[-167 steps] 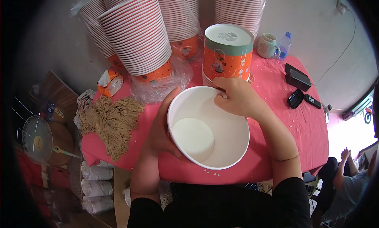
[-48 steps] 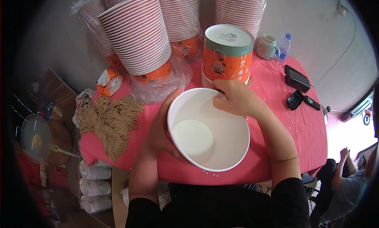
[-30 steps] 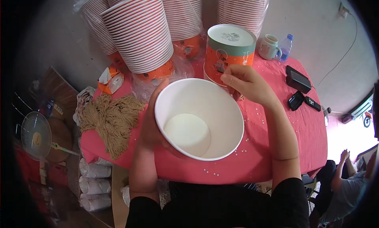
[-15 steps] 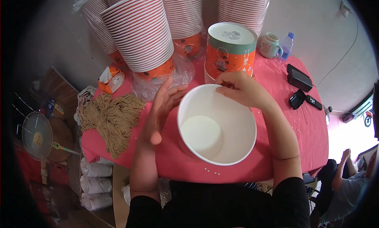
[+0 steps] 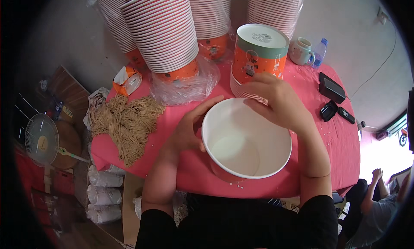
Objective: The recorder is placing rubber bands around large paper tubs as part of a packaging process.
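A large paper bucket [image 5: 241, 163] with a white inside and a rolled rim stands in front of me, its mouth facing up and slightly toward me. My left hand [image 5: 187, 128] cups its left outer side, thumb on the near side and fingers round the far side. Over the far right rim, my right hand [image 5: 280, 100] hovers with thumb and fingers apart and nothing between them. Just behind it, an upturned orange and green bucket [image 5: 260, 55] rests on other nested buckets. Several small white dots [image 5: 236, 185] lie at the table's near edge.
Tall stacks of nested buckets [image 5: 161, 33] in plastic wrap stand at the back. Tan cords [image 5: 127, 124] lie on the pink tablecloth [image 5: 319, 163] at left. A mug [image 5: 301, 51], a water bottle [image 5: 320, 54] and black cases [image 5: 331, 88] sit at right. Another person [image 5: 379, 214] sits at lower right.
My left hand, spread apart from the bucket before, now rests against its left side. My right hand has let go of the far rim and lifted. The bucket is tilted less toward me.
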A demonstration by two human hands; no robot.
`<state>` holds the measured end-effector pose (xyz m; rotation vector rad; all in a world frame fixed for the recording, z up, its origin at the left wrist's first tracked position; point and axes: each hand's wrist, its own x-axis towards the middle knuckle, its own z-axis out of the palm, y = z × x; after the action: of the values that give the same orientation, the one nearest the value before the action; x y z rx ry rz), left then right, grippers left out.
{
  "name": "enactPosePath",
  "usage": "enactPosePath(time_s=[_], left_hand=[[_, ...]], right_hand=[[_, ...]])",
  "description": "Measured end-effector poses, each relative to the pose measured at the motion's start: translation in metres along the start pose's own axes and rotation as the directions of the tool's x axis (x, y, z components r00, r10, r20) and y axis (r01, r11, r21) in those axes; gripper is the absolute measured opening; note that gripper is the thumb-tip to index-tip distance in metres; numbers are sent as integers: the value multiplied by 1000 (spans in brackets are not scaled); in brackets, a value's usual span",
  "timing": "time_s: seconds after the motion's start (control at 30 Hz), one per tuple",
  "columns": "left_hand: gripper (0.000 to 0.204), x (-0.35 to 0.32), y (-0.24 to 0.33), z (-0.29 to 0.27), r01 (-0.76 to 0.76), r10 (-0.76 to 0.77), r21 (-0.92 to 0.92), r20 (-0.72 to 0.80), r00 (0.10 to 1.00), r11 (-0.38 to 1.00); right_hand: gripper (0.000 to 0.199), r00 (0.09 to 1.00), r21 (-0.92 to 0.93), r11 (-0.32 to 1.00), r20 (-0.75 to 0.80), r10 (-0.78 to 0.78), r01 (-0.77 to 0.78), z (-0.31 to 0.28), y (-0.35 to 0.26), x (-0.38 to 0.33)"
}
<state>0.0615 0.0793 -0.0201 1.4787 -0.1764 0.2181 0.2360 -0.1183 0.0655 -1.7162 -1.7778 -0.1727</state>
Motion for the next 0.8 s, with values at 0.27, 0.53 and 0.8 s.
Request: enactPosePath(time_s=[0.27, 0.53, 0.8], left_hand=[[137, 0, 2, 0, 12, -12, -24, 10, 1000, 1000], [137, 1, 3, 0, 42, -42, -15, 26, 999, 999], [139, -1, 5, 3, 62, -62, -10, 15, 998, 998]], right_hand=[[44, 930, -137, 991, 363, 48, 3, 11, -24, -11], [46, 929, -146, 988, 358, 92, -41, 11, -28, -8], [48, 930, -147, 988, 356, 90, -40, 12, -29, -9]])
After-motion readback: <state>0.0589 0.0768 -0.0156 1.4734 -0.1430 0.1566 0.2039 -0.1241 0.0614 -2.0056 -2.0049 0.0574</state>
